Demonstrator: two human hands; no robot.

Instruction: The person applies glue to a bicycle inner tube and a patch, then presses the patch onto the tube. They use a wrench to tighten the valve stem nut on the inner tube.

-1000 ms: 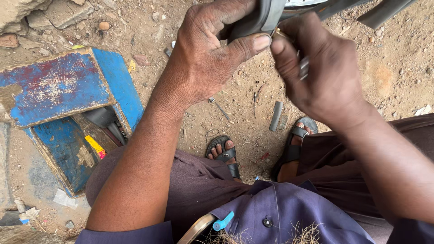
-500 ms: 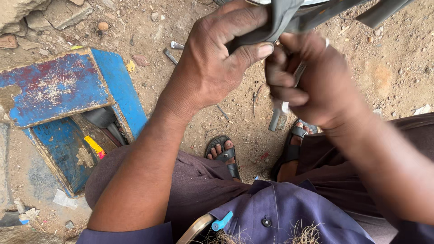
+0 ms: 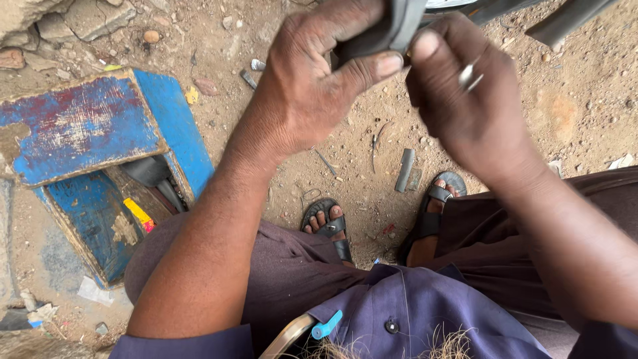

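1. The left hand sits at about 11 o'clock in the view, fingers curled over a strip of dark grey rubber tube. Its thumb presses flat against the underside of the tube, so the hand is clamped on it.
2. The right hand is at about 1 o'clock, just beside the left one and touching it at the thumb tip. Its fingers are folded together toward the palm and close on the same tube from the other side.
3. A small shiny metal piece shows on the back of the right hand's fingers; whether it is a ring or a tool held there I cannot tell.
4. The tube runs up out of the top edge at 12 o'clock, pinched between both hands.
5. At 9 o'clock a worn blue wooden box lies on the dirt ground, its lid tilted open over dark tools and a yellow item inside.
6. Near 6 o'clock two sandalled feet rest on the ground, and a short grey tube piece lies between them and the hands.
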